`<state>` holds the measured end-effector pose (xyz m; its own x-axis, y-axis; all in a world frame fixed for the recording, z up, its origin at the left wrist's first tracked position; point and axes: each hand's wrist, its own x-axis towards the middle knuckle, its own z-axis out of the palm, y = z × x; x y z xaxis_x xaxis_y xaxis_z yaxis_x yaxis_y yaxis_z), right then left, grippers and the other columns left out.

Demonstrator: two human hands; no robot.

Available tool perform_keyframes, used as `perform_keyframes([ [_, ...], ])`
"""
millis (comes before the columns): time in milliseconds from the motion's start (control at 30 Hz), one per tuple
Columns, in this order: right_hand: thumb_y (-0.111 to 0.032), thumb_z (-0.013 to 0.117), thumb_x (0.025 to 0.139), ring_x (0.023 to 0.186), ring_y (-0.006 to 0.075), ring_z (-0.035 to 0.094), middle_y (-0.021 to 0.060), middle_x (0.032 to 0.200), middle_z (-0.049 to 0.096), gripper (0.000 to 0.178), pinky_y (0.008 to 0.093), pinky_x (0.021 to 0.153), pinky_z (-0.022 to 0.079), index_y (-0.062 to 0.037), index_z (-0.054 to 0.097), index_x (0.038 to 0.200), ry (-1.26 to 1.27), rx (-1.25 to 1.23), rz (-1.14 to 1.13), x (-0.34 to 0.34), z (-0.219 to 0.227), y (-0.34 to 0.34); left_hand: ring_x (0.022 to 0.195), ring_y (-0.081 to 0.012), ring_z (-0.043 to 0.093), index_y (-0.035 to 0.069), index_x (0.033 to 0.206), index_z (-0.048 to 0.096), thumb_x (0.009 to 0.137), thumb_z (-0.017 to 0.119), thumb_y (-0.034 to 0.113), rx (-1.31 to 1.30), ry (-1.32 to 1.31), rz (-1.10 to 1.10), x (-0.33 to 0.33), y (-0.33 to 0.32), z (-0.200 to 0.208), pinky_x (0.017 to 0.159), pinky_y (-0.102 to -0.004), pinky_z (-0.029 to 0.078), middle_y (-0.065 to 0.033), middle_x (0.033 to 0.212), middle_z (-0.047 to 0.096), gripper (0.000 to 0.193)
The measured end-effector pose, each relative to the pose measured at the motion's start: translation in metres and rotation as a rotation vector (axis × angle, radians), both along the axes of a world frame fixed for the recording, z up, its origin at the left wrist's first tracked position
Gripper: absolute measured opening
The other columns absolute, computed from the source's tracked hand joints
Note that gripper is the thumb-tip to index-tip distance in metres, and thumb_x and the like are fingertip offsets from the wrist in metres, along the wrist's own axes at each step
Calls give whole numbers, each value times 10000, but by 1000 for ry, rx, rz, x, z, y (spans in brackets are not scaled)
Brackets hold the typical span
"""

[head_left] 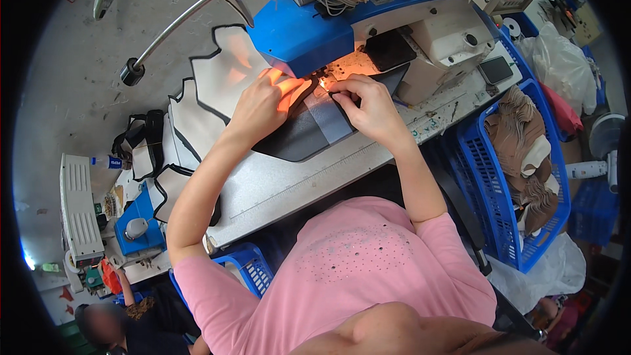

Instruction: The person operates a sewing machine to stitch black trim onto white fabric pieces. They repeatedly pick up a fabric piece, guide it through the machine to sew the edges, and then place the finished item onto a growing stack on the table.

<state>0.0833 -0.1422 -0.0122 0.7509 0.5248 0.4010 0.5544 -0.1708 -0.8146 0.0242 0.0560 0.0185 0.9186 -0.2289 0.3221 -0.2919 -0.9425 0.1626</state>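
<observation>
**Both hands guide dark fabric under the needle of a blue and white sewing machine**

The pale grey work surface (282, 187) runs from near left to far right, and the blue and white sewing machine (368, 23) stands at its far side, a warm lamp lighting the needle area. To the right a tall blue plastic basket (490, 204) holds folded tan and brown cloth pieces (526, 151); beyond it lie white plastic bags (562, 66). On the left part of the surface rest white cut panels with black edging (204, 102), some hanging over the edge.

The dark grey fabric piece with a lighter grey strip (315, 125) lies flat on the surface just near of the needle, its far end under the machine head. The left hand (263, 102) presses on the fabric's left side, fingers spread flat, the grip apart. The right hand (368, 105) rests on the fabric's right side, thumb and fingers pinched together on its far edge beside the needle.

A small white bottle with a blue label (108, 161) lies at the far left, near black straps (141, 135). A small dark rectangular plate (496, 69) sits on the machine's right end.
</observation>
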Motion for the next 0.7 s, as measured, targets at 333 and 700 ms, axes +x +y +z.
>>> perform_keyframes([
  [333, -60, 582, 751, 713, 305, 568, 159, 760, 589, 137, 364, 673, 442, 42, 633, 826, 34, 17, 6, -2, 2, 1, 941, -318, 528, 36, 995, 608, 763, 490, 50, 61, 47, 215, -17, -29, -6, 780, -398, 457, -134, 1067, 546, 261],
  [700, -69, 580, 757, 838, 319, 529, 162, 815, 554, 152, 390, 766, 423, 38, 630, 852, -115, -70, -50, -3, -3, 5, 901, -435, 537, -75, 944, 544, 762, 485, 14, -141, 52, 147, -23, -55, -1, 789, -446, 447, -302, 995, 543, 211],
])
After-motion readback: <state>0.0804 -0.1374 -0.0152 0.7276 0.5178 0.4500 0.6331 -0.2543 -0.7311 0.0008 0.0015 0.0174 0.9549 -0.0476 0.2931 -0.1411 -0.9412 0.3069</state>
